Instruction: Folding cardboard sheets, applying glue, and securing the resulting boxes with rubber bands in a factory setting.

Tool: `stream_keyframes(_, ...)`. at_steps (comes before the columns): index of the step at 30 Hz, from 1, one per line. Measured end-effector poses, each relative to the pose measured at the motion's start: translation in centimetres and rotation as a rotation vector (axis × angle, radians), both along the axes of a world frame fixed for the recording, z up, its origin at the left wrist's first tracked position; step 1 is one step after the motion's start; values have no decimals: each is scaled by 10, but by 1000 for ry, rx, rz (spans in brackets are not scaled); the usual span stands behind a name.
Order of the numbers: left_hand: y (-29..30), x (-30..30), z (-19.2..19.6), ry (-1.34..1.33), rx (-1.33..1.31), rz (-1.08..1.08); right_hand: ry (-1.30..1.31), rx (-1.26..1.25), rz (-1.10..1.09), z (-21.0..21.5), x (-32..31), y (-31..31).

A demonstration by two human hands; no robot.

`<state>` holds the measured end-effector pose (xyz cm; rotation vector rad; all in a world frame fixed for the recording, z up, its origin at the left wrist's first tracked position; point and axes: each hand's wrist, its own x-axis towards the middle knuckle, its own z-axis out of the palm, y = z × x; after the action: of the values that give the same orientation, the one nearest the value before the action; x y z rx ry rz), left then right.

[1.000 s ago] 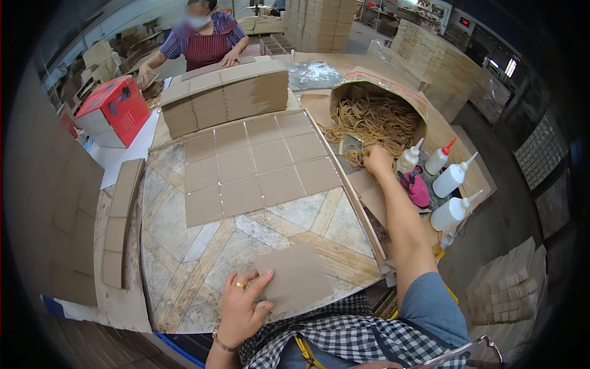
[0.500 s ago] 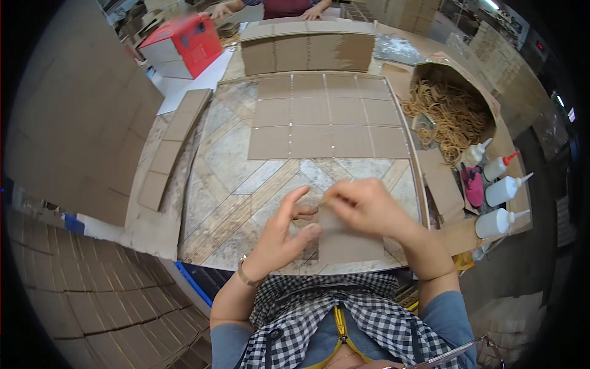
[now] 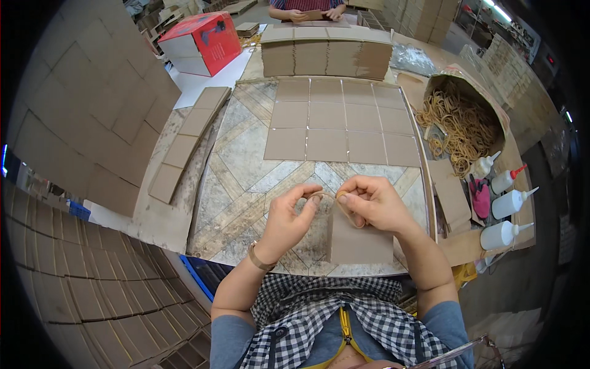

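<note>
- Tan rubber band [image 3: 326,194] pinched at thumb and fingertips by the left hand [image 3: 289,215] and right hand [image 3: 378,206]; hands apart, band spanning the gap. Loop hanging below the right hand; one band or more, cannot tell.
- Change: a second ago the right hand was at the sack and the left hand at the edge of the card block [image 3: 362,243]; both now meet on the band. Judgement: fetching complete, handling of the band under way; it does not yet encircle the block.
- Clock centred on the hands, twelve pointing away from the wearer. Card block: one, at five o'clock, by the near edge of the desk [image 3: 246,178].
- Twelve o'clock: flat card panels [image 3: 329,115], twelve counted, three rows of four; beyond them, one long card stack [image 3: 326,58] and one co-worker [image 3: 283,12], both hands on a card piece.
- Two o'clock: one sack [image 3: 476,81]; loose bands [image 3: 464,126] too many to count.
- Three o'clock: four bottles [image 3: 501,235], one red-tipped; one pink cloth [image 3: 479,198].
- Ten o'clock: one sectioned card strip [image 3: 181,150].
- Eleven o'clock: one red-and-white box [image 3: 209,46].
</note>
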<state>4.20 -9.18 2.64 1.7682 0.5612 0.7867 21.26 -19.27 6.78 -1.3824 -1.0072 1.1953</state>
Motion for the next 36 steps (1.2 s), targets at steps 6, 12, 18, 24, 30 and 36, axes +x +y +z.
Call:
stream_keyframes(6, 0, 8, 20, -36, 656, 14, 224, -25, 91, 3, 3, 2)
stream_keyframes(12, 27, -9, 10, 26, 439, 168, -50, 102, -244, 10, 28, -13)
stream_keyframes(18, 86, -28, -47, 661, 672, -55, -95, -55, -238, 14, 33, -24)
stream_keyframes(24, 49, 1, 29, 126, 214, -331, -112, 1, -225, 13, 9, -19)
stream_keyframes(30, -2, 16, 29, 63, -51, -133, -761, 430, -436, 6, -9, -22)
stream_keyframes(36, 23, -4, 1, 273, -56, -19, -387, -74, -491, -11, 76, -82)
